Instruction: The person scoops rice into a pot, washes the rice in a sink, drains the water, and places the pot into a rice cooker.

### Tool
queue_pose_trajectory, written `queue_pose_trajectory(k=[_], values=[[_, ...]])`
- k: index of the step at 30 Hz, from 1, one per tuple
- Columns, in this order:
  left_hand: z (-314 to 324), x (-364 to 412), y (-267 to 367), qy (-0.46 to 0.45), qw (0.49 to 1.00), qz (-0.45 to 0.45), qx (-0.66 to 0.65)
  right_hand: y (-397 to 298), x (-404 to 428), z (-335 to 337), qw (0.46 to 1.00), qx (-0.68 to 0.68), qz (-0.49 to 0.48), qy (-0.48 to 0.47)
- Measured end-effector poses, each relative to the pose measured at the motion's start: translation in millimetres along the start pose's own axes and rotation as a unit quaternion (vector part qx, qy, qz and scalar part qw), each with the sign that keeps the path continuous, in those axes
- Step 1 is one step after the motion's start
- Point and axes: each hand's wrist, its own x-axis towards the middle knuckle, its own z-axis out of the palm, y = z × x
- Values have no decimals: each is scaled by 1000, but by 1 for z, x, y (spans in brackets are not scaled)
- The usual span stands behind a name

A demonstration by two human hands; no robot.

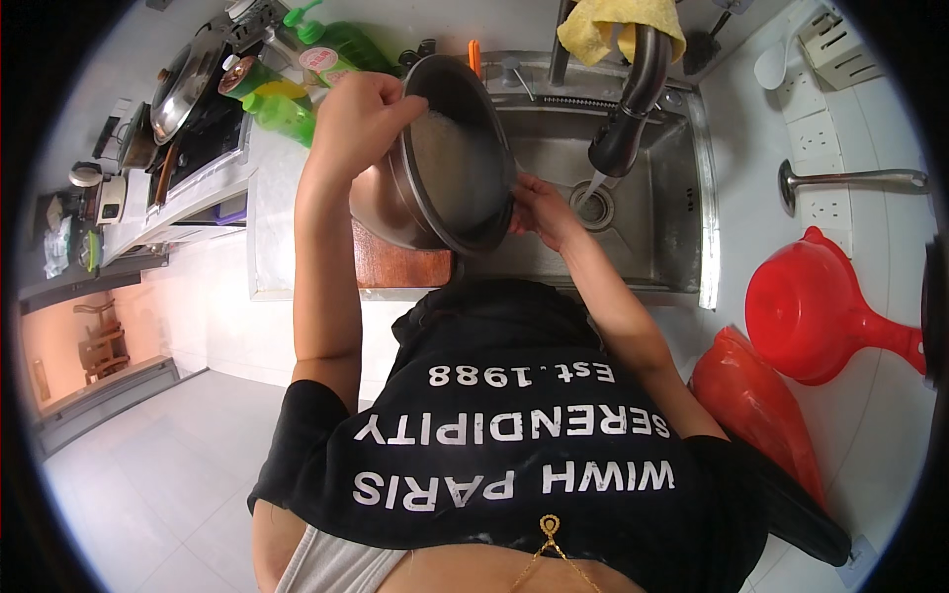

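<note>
A metal rice-cooker inner pot (385, 204) tilts toward the sink (630, 256), its mouth facing right. Inside lie pale grains (436, 152), apparently rice, with cloudy liquid along the lower side. My left hand (359, 122) grips the pot's rim at the upper left, thumb over the edge. On the opposite side, my right hand (545, 211) has its fingers at the rim, partly hidden behind the pot. Water (593, 185) runs from the dark faucet (617, 141) onto the sink drain (593, 209), right of the pot.
A reddish-brown board (404, 259) lies on the counter below the pot. Green bottles (278, 117) stand behind my left hand. A yellow cloth (593, 30) drapes over the faucet. A red ladle-shaped scoop (804, 307) and a metal ladle (845, 178) hang at right; a stove (204, 122) stands left.
</note>
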Motion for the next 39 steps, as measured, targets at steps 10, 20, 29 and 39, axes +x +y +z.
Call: queue_pose_trajectory(k=[10,20,29,39], values=[[1,8,7,-10,998,35,43,-3,-5,5,1000,4,5,1],[5,12,8,-12,996,71,47,0,-5,7,1000,7,10,2],[7,12,16,-15,997,48,63,4,-3,8,1000,9,16,-2],[10,15,22,-19,995,53,85,10,-1,6,1000,8,18,-6]])
